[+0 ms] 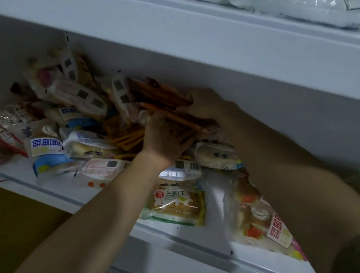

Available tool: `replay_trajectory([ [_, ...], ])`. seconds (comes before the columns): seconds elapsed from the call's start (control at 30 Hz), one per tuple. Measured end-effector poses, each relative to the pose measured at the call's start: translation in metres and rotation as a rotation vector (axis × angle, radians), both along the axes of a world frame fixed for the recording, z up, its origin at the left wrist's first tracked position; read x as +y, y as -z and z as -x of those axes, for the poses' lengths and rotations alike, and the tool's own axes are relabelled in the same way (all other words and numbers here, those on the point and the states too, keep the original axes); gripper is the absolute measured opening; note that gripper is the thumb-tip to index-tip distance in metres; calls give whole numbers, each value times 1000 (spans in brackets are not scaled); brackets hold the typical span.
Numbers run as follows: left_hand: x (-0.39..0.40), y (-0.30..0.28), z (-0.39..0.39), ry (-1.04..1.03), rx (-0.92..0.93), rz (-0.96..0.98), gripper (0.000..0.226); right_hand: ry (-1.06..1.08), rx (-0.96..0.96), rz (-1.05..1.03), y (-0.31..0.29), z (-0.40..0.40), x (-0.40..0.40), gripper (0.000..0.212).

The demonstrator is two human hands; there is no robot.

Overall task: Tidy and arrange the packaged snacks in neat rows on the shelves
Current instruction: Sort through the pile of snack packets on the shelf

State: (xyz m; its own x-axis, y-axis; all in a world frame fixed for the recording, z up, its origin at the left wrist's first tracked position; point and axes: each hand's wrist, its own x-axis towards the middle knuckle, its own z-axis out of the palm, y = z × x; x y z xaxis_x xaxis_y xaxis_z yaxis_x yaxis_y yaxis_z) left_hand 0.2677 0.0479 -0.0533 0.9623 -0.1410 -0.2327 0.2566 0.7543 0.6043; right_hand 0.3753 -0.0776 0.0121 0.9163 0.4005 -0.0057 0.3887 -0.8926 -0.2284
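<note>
Fingers of my right hand (203, 103) curl round the far end of a stack of orange-brown flat snack packets (168, 101), gripping it on top of the pile. My left hand (164, 140) presses up against the near side of the same stack, fingers bent under it; blur hides how tight. Stack sits at the far middle of the white shelf (181, 239). Left of it, a loose heap of wrapped bread buns (82, 144), some with blue labels. Near the front edge, a sandwich pack (175, 203) lies flat; right of it, a strawberry-print pack (264, 224). Upper shelf holds white plastic bags (291, 5).
</note>
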Motion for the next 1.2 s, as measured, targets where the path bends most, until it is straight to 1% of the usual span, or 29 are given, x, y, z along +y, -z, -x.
replay_trajectory([
  [0.07, -1, -2, 1, 10, 4, 19, 57, -17, 40, -7, 0, 2, 0, 57],
  [0.1, -2, -2, 1, 13, 3, 35, 56, -28, 26, 11, 0, 4, -1, 53],
  [0.17, -4, -4, 1, 13, 2, 53, 53, -42, -89, 67, 0, 10, -2, 44],
  [0.2, -7, -5, 2, 10, 10, 54, 47, -46, -153, 88, -1, 14, -3, 44],
  [0.27, -13, -9, 2, 7, 26, 57, 32, -37, -275, 122, -7, 27, -4, 49],
  [0.33, -18, -11, 2, -8, 17, 60, 26, -28, -397, 130, -16, 48, -6, 55],
  [0.37, -19, -14, 4, -31, 15, 60, 26, -22, -435, 138, -20, 60, -8, 58],
  [0.47, -22, -22, 16, -82, -45, 205, 36, -37, -473, 200, -25, 95, -19, 61],
  [0.53, -27, -23, 23, -83, -103, 246, 49, -30, -458, 206, -25, 113, -29, 74],
  [0.6, -38, -22, 31, -62, -177, 210, 66, -8, -441, 193, -27, 130, -38, 85],
  [0.63, -47, -22, 36, -57, -202, 185, 68, 10, -429, 198, -29, 139, -42, 88],
  [0.67, -56, -22, 40, -50, -219, 154, 67, 19, -408, 207, -31, 150, -47, 91],
  [0.73, -72, -26, 50, -39, -209, 93, 55, 10, -356, 189, -34, 173, -60, 92],
  [0.8, -85, -29, 56, -45, -133, 45, 46, -5, -294, 88, -38, 194, -80, 82],
  [0.83, -90, -30, 61, -49, -125, 32, 48, -13, -280, 11, -40, 204, -94, 74],
  [0.9, -102, -30, 74, -78, -151, 16, 57, 26, -335, -124, -43, 216, -128, 60],
  [0.93, -111, -31, 84, -68, -175, 14, 54, 71, -375, -161, -43, 222, -146, 60],
  [0.97, -121, -33, 96, -37, -199, 12, 46, 112, -385, -191, -44, 228, -166, 65],
  [1.0, -133, -33, 106, -5, -217, 4, 37, 137, -352, -233, -46, 236, -185, 73],
  [1.07, -164, -33, 129, 47, -226, -15, 33, 151, -211, -324, -49, 257, -221, 86],
  [1.13, -201, -35, 150, 102, -214, -54, 36, 168, -133, -357, -46, 280, -259, 86],
  [1.2, -243, -33, 168, 143, -187, -105, 42, 204, -116, -366, -40, 305, -299, 79],
])
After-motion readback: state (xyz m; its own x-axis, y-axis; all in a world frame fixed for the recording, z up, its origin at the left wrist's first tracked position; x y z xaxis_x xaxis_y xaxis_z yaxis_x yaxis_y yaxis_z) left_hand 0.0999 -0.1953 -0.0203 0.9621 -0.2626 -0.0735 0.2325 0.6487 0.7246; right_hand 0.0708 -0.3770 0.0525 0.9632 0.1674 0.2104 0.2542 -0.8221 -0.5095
